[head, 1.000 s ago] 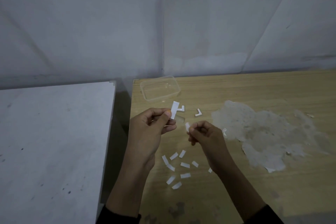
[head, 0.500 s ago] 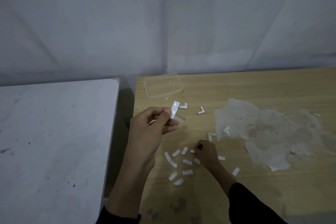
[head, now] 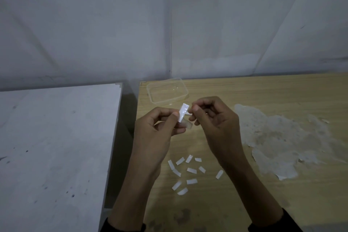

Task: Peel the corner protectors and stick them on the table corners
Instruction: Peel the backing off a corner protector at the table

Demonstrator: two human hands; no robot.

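corner protector (head: 186, 125): small and clear, held in the air above the near-left part of the wooden table (head: 263, 96), just in front of the clear plastic container (head: 167, 90). pinched at its lower end between thumb and forefinger of the left hand (head: 160, 133); white backing liner (head: 184, 115) standing up from the pinch. right hand (head: 214, 118) close beside it, fingers curled, thumb and forefinger tips at the liner's right edge; cannot tell whether gripping it or only touching.

handling, as judged: very light, soft and flexible, tacky on the face once bared. liner thin, limp, easily torn. best held by the smooth outer faces only; liner best lifted from a free corner with the nails, adhesive left untouched. likely to cling to fingertips.

peeled strips (head: 191, 170) scattered on the table below the wrists.
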